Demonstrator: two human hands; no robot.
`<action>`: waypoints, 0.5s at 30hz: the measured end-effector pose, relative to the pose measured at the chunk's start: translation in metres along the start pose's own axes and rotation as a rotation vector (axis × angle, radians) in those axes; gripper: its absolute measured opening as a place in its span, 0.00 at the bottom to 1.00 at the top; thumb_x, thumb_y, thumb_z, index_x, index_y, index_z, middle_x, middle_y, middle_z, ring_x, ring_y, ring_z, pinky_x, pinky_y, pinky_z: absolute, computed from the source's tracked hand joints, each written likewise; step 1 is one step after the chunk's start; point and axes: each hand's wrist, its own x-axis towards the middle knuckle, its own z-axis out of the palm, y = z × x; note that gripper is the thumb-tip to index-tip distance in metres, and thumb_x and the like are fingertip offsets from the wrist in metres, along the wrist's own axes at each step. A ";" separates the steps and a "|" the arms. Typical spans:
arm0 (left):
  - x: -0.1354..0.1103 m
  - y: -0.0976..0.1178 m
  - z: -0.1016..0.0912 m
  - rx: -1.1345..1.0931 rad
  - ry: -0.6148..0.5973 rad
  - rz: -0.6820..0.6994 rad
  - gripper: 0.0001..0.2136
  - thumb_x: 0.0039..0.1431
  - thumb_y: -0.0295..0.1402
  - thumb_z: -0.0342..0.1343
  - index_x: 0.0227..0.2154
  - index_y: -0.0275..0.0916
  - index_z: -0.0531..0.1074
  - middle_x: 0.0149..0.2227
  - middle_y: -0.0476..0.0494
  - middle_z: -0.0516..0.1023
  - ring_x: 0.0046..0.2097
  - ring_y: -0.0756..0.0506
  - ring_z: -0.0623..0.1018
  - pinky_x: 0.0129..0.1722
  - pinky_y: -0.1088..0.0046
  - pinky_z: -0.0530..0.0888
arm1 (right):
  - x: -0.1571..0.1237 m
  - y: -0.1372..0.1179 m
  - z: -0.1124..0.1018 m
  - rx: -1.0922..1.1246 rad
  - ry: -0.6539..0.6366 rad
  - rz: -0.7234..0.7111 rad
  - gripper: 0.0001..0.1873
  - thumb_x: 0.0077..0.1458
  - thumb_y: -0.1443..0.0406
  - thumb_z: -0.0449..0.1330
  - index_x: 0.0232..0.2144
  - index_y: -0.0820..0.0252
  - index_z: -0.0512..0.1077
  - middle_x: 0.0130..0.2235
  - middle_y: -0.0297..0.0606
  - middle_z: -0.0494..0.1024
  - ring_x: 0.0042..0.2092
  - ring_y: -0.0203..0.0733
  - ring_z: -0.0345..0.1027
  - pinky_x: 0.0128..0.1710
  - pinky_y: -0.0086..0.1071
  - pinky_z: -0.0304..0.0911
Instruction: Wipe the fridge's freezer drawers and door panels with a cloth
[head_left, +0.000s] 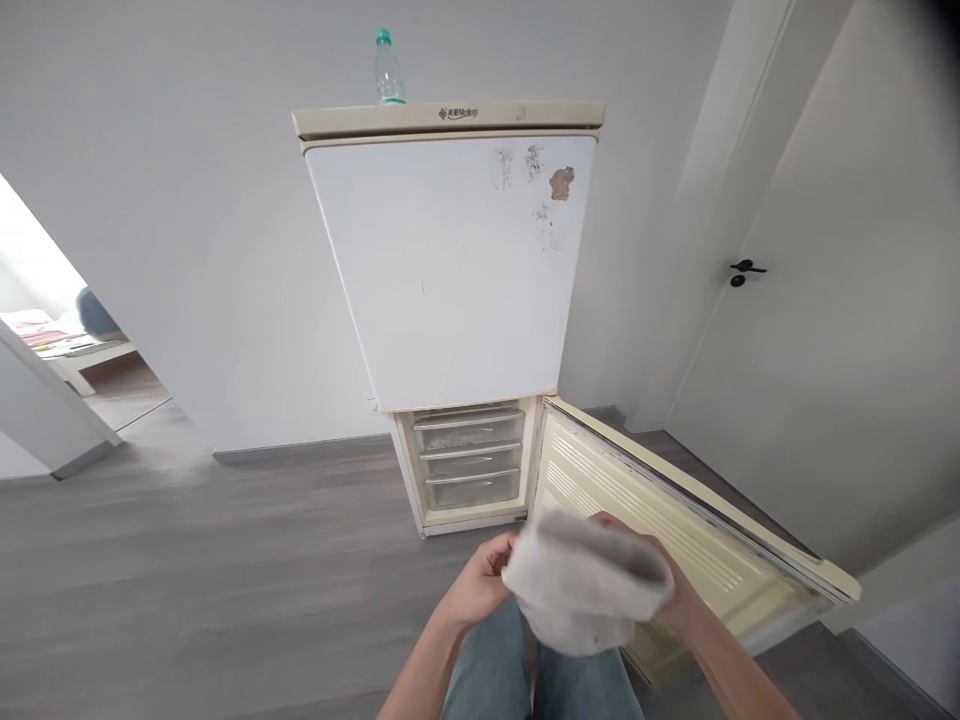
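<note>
Both my hands hold a white, grey-smudged cloth (585, 590) in front of my knees. My left hand (476, 585) pinches its left edge with curled fingers. My right hand (675, 595) is mostly covered by the cloth and grips it from underneath. Ahead stands an old cream fridge (450, 270) with stains and a rust patch near its top right. Its upper door is closed. Its lower freezer door (675, 510) hangs wide open to the right, showing three clear drawers (469, 460).
A plastic bottle with a green cap (388, 70) stands on top of the fridge. A white door with a black handle (746, 270) is on the right. An open doorway at left shows a low table (67, 350). Grey wood floor (225, 580) spreads around.
</note>
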 end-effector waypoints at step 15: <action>-0.006 -0.031 0.001 -0.104 0.175 -0.308 0.11 0.49 0.39 0.60 0.33 0.38 0.78 0.30 0.43 0.82 0.36 0.43 0.78 0.41 0.66 0.71 | -0.017 0.032 0.006 0.292 0.190 0.264 0.28 0.53 0.50 0.56 0.54 0.51 0.62 0.54 0.47 0.69 0.47 0.51 0.69 0.44 0.43 0.67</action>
